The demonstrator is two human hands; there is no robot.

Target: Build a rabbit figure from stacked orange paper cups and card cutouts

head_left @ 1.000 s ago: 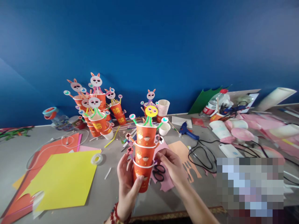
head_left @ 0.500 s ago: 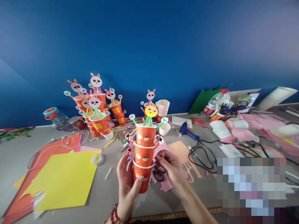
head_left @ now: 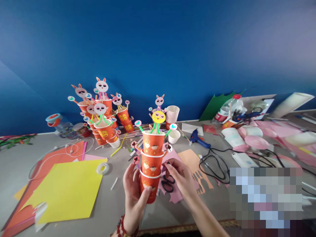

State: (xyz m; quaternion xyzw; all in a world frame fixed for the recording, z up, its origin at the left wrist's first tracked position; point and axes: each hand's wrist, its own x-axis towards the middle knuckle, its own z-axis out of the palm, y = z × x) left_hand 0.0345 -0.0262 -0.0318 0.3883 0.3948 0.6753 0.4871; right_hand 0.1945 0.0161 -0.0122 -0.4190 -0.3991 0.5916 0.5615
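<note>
three cups deep, holding an orange cup stack (head_left: pixel 151 164) upright in the left hand (head_left: pixel 134 194), over the near middle of the grey table (head_left: pixel 111 207). pressing the left thumb across the front of the lowest cup, curling the other fingers round its left side. pinching a small purple stem (head_left: pixel 163 168) between thumb and fingertips of the right hand (head_left: pixel 181 176), just beside the lowest cup's right side — partly hidden, so can't tell whether touching the rim.

on top of the stack, a yellow face (head_left: pixel 158 117) on green straws, between two round discs with blue-green hearts. lower down, more discs at the sides, with dark marks.

behind the right hand, black scissors (head_left: pixel 168 183) on cut pink paper (head_left: pixel 175 194), and peach paper (head_left: pixel 189 156) with slots cut out. farther back, a white cup (head_left: pixel 174 136), a pile of cups (head_left: pixel 172 113) and a blue glue gun (head_left: pixel 200 140). to the left, yellow paper (head_left: pixel 71 187) over red paper (head_left: pixel 31 194), touching a roll of tape (head_left: pixel 98 168) at its far corner. by the blue wall (head_left: pixel 158 49), several orange cups with rabbit faces (head_left: pixel 102 131). off to the right — black cords (head_left: pixel 214 177), pink-and-white pieces (head_left: pixel 232 138) and a clear bottle (head_left: pixel 221 115) with a red cap.
</note>
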